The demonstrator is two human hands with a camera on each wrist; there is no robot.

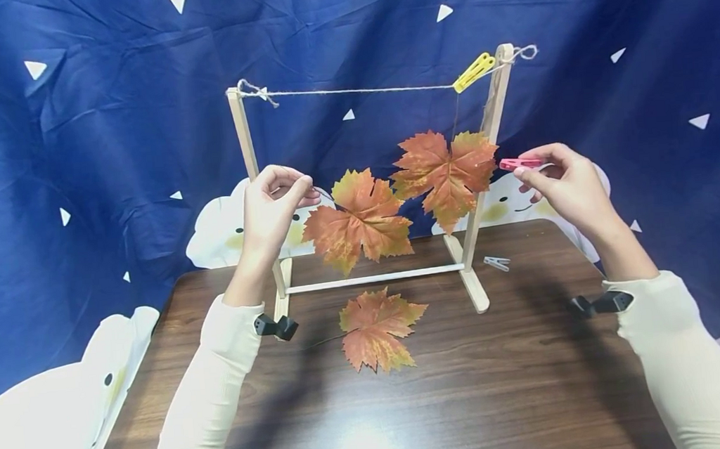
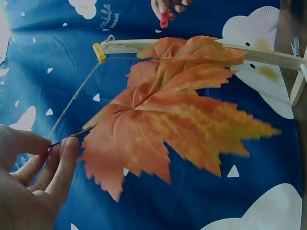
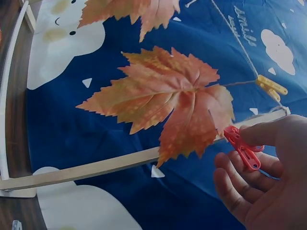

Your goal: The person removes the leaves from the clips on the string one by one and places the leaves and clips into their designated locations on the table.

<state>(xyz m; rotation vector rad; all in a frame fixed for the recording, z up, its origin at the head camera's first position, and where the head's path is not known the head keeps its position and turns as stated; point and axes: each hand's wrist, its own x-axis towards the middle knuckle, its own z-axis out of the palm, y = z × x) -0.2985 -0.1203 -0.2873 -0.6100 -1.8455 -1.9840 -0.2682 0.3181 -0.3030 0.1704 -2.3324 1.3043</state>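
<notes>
My left hand (image 1: 279, 206) pinches the thin stem of an orange maple-like leaf (image 1: 360, 221), which hangs out to the right of the fingers in front of a wooden frame. In the left wrist view that leaf (image 2: 158, 124) overlaps a second one behind it. The second leaf (image 1: 448, 175) hangs by its stem from a yellow clothespin (image 1: 473, 72) clipped on the string (image 1: 356, 91) near the right post. Right of this leaf, my right hand (image 1: 559, 177) holds a red-pink clothespin (image 3: 244, 148) between thumb and fingers.
A third leaf (image 1: 381, 328) lies on the brown table (image 1: 475, 399) before the frame's lower bar (image 1: 373, 279). A grey clothespin (image 1: 497, 263) lies beside the right foot. The wooden posts (image 1: 496, 101) stand near a blue curtain (image 1: 319, 30) with white clouds.
</notes>
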